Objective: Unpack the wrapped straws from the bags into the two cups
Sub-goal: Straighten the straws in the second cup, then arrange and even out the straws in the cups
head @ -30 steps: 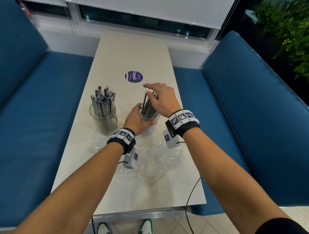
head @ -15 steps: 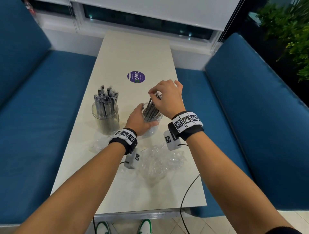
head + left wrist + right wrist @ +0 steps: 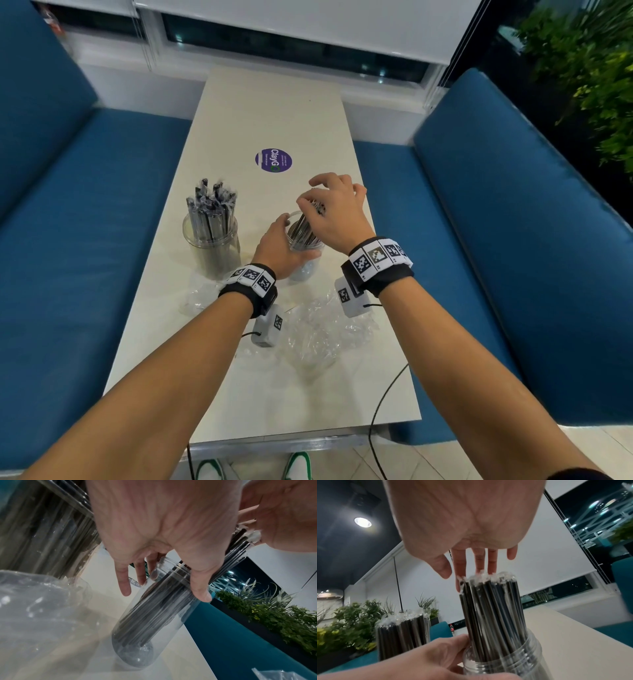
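Right hand (image 3: 337, 212): fingers straight and spread, grasping nothing; in the right wrist view the fingertips (image 3: 492, 566) rest on or hang just over the wrapper ends of the straws (image 3: 493, 601) in the right cup (image 3: 503, 660). I cannot tell for certain whether they touch.
Left hand (image 3: 279, 245): curled round the right cup near its rim, thumb on the near side, fingers on the left and far side, as the left wrist view shows; it steadies the cup on the bench (image 3: 274, 102).
Key relation: the straw tops lie directly under the right palm; their long axis runs up from the cup and leans slightly toward the right hand, so a press straight down along that axis would seat them.
Nearer hand: the right hand sits above the straw tops, the left is lower at the cup wall.
Right cup: clear plastic, standing on the bench, right of the left cup (image 3: 210, 245) and apart from it.
Left cup: packed with wrapped straws, upright, untouched by either hand.
Bags (image 3: 325, 332): crumpled clear plastic on the bench near the person, between the wrists; they look empty.
Step, as I judge it: tamping or evening the bundle in the second of the 2 cups, so the task looks almost finished.
Risk: a push off axis could tip the light cup out of the left hand's hold.
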Motion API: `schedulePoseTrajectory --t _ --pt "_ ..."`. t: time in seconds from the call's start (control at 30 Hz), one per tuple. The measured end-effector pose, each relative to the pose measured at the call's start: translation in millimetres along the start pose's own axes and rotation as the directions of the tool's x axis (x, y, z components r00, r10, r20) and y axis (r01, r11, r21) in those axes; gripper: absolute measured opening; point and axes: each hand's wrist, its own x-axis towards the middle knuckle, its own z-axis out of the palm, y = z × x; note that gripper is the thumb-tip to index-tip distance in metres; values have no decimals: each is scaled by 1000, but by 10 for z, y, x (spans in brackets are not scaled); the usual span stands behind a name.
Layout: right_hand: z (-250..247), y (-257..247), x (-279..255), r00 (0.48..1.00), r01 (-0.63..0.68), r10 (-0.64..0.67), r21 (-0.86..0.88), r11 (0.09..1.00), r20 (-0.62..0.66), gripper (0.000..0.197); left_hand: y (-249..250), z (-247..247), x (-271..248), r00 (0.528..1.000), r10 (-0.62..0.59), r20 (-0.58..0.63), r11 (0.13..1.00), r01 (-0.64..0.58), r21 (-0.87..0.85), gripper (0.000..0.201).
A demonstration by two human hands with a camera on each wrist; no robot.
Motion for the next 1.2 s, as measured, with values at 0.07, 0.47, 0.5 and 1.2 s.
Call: schedulePoseTrajectory --t 0.07,0.47,0.5,1.2 --pt "-21 -2 20 1000 -15 16 91 996 -17 31 -2 1 12 1000 3 2 1000 -3 3 115" --pt "44 63 -29 998 -58 59 113 992 -8 31 34 19 15 996 -74 40 997 74 1 135" --pt "23 60 -37 997 -63 66 134 989 -24 31 26 14 4 996 -76 41 997 76 4 140" --pt "271 -1264 451 981 157 -182 276 948 68 49 -454 -1458 -820 763 45 -645 999 -49 12 32"
